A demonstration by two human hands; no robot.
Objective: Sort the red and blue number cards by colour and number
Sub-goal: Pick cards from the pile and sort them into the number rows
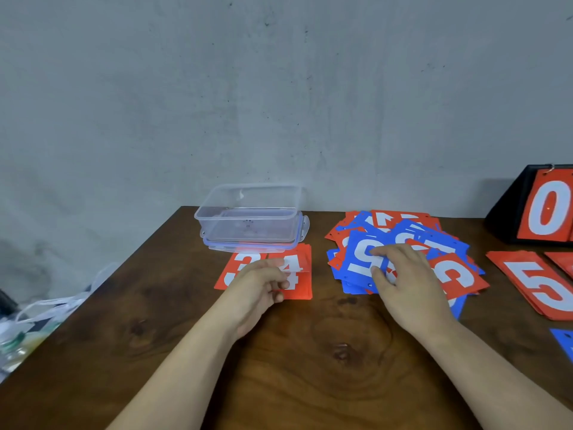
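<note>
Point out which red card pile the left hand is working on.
The red number 4 card pile, right of the red 3 pile: the left hand pinches its top card.

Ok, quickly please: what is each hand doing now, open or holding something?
Left hand: pinches the red 4 card.
Right hand: open, fingers resting on the blue card atop the pile.

**Occluded / cropped / blurred**

Scoreboard [541,209], red 5 stack [539,288] and blue card [565,339] cropped at right edge. Red 3 card [239,265] and red 4 card [298,274] part-covered by left hand [260,283]. Pile [403,234] digits mostly buried, some under right hand [406,280]. Left-edge clutter [37,324] blurred.
</note>
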